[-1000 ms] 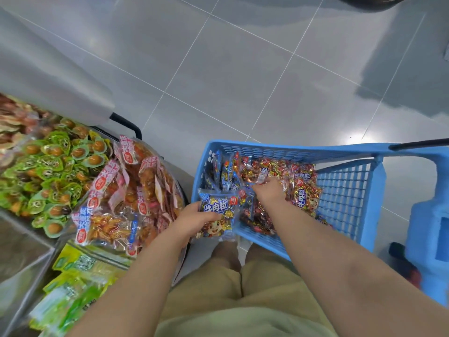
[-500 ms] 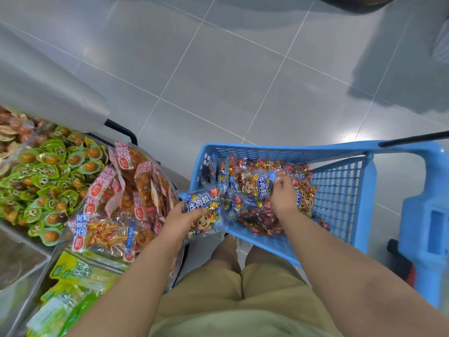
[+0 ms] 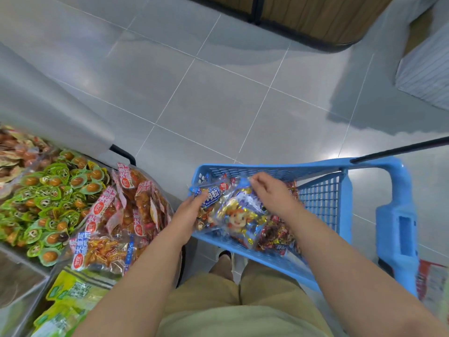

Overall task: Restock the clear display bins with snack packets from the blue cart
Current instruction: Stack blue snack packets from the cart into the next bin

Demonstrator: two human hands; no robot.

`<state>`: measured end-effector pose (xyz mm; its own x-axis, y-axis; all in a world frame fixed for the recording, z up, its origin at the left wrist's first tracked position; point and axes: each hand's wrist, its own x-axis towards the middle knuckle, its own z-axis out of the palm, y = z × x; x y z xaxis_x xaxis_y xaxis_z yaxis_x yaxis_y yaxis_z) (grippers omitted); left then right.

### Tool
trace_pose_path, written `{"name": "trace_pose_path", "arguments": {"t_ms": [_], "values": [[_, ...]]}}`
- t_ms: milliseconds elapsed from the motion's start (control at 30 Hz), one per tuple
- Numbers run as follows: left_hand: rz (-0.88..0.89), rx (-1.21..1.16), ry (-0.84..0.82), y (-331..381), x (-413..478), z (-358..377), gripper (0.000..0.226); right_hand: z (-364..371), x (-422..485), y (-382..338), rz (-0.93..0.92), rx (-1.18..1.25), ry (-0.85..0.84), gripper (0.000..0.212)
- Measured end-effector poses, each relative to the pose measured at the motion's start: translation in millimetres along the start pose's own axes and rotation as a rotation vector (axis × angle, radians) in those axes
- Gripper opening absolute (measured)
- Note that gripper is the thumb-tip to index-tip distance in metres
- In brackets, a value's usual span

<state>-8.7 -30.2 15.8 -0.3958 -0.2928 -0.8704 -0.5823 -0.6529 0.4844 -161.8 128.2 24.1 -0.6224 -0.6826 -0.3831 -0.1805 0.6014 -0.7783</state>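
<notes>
1. The floor (image 3: 218, 105) is of large grey tiles, glossy, with thin pale joints.
2. At the top stands a piece of wooden furniture (image 3: 315, 18) with a dark frame.
3. A bright light reflection (image 3: 332, 155) lies on the tiles at the right.
4. A pale ribbed object (image 3: 427, 69) is at the right edge.

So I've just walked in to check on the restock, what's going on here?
A person stands over the blue cart with both hands among the snack packets piled in it. The left hand grips a blue-labelled packet at the cart's left end. The right hand pinches the top of a cartoon-face packet beside it. To the left lie heaped green-wrapped snacks and orange bags. Neither held packet is over them yet.
</notes>
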Motion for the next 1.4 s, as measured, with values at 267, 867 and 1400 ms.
{"name": "trace_pose_path", "arguments": {"t_ms": [267,867,1400], "values": [[0.054,0.320,-0.240,-4.4,-12.7,-13.8,0.057,34.7,13.3,-43.8,-0.314,-0.240,-0.171,0.019],[0.190,0.435,0.376,-47.6,3.8,-46.9,0.063,120.2,19.0,66.9,0.677,0.052,-0.231,0.040],[0.162,0.269,0.240,-43.7,-36.3,-43.1,0.076,20.2,-38.4,11.2,0.542,1.085,0.071,0.008]]}}
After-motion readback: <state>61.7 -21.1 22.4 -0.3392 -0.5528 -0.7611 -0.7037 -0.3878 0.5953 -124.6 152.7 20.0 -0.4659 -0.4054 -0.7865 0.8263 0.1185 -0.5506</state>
